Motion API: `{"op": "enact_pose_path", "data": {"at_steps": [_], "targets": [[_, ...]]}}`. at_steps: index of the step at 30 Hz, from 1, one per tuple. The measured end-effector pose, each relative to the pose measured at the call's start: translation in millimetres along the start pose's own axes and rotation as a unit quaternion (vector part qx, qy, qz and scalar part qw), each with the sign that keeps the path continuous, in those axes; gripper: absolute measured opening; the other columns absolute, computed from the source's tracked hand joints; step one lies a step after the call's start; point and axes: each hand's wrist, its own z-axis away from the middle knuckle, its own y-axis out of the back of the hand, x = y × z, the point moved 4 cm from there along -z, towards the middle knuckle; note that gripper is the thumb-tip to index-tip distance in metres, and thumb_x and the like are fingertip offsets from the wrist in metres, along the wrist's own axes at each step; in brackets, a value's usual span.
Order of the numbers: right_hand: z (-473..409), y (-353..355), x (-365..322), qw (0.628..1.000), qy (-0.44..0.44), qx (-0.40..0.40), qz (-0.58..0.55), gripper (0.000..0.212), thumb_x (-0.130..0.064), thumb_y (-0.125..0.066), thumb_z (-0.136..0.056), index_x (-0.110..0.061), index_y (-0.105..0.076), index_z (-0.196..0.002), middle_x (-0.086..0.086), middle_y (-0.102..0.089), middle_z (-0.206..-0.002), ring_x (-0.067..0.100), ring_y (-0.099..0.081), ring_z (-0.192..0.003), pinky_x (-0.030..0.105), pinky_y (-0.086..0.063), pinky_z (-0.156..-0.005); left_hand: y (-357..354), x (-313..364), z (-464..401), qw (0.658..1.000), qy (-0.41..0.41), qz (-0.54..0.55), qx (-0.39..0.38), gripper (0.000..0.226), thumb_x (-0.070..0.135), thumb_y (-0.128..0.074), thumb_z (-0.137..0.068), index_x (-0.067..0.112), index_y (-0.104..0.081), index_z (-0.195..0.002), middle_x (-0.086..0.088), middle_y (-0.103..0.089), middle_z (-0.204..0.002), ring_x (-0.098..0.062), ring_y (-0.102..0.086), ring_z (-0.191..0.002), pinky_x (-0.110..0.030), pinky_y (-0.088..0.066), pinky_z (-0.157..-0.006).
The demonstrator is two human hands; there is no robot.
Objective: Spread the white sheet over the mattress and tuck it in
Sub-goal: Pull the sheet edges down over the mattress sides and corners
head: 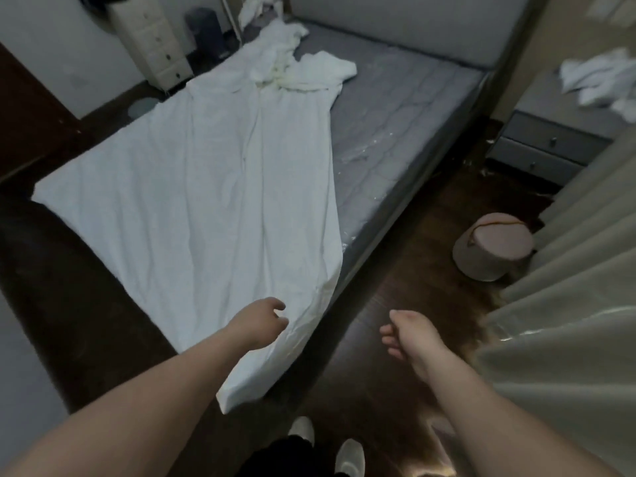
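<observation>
The white sheet [206, 187] lies rumpled over the left half of the grey mattress [395, 125], bunched near the headboard [395, 25], one corner hanging off the near edge. The left hand [261, 321] hovers over that corner, fingers loosely curled, holding nothing. The right hand [409, 335] hangs relaxed above the dark floor [378, 390], holding nothing. A round stool [492, 246], a nightstand [550, 142] carrying white cloth [599, 80], and curtains [568, 321] crowd the right aisle.
</observation>
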Motion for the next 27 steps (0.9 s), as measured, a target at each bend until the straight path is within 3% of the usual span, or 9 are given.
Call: {"op": "enact_pose_path", "data": {"at_steps": [6,12,17,20,23,27], "targets": [[-23.5,42.1,-116.4,0.997,0.068,-0.004,-0.02,0.023,-0.028,-0.049,-0.108,-0.013,-0.065,-0.111,0.01,-0.068,-0.095,0.017,-0.062,-0.075,0.029,-0.053,-0.066,41.6,141.7,-41.3,0.99,-0.097,0.103,-0.002,0.036,0.032,-0.059,-0.099,0.023,-0.059,-0.134,0.003,-0.069,-0.115,-0.015,-0.073,-0.088,-0.026,-0.053,-0.073],[-95.8,117.4,-212.0,0.995,0.072,0.065,-0.03,0.018,-0.033,-0.054,-0.106,-0.021,-0.067,-0.109,0.009,-0.073,-0.1,0.019,-0.067,-0.081,0.031,-0.058,-0.074,76.7,264.6,-141.9,0.984,-0.134,0.113,-0.028,0.033,0.035,-0.063,-0.096,0.025,-0.064,-0.128,-0.003,-0.07,-0.118,-0.025,-0.071,-0.103,-0.038,-0.056,-0.092],[-151.7,193.2,-285.0,0.989,0.056,0.131,-0.037,0.023,-0.038,-0.055,-0.105,-0.02,-0.068,-0.111,0.007,-0.073,-0.093,0.019,-0.068,-0.076,0.027,-0.054,-0.058,109.6,368.4,-209.3,0.981,-0.155,0.114,-0.03,0.001,0.027,-0.064,-0.096,0.027,-0.063,-0.097,-0.014,-0.072,-0.11,-0.028,-0.071,-0.098,-0.043,-0.057,-0.089],[-182.8,226.9,-334.5,0.988,0.066,0.133,-0.046,0.02,-0.034,-0.056,-0.106,-0.018,-0.066,-0.109,0.007,-0.071,-0.091,0.016,-0.065,-0.073,0.024,-0.052,-0.054,127.0,431.2,-240.6,0.979,-0.162,0.117,-0.029,0.01,0.026,-0.063,-0.098,0.026,-0.066,-0.107,-0.01,-0.073,-0.11,-0.028,-0.07,-0.095,-0.036,-0.054,-0.082],[-214.9,245.7,-386.2,0.988,0.094,0.109,-0.058,0.015,-0.033,-0.056,-0.105,-0.022,-0.065,-0.111,0.008,-0.073,-0.098,0.019,-0.068,-0.081,0.031,-0.058,-0.069,143.3,486.2,-273.9,0.977,-0.169,0.127,-0.012,0.027,0.029,-0.063,-0.099,0.02,-0.063,-0.124,-0.003,-0.071,-0.106,-0.022,-0.071,-0.088,-0.027,-0.05,-0.073],[-263.5,265.2,-457.9,0.991,0.121,0.047,-0.025,0.015,-0.034,-0.057,-0.104,-0.024,-0.066,-0.111,0.008,-0.074,-0.104,0.022,-0.071,-0.091,0.037,-0.061,-0.083,174.1,543.2,-300.3,0.978,-0.147,0.147,0.03,0.029,0.028,-0.062,-0.1,0.018,-0.062,-0.126,-0.001,-0.07,-0.095,-0.015,-0.069,-0.073,-0.023,-0.047,-0.061]]}}
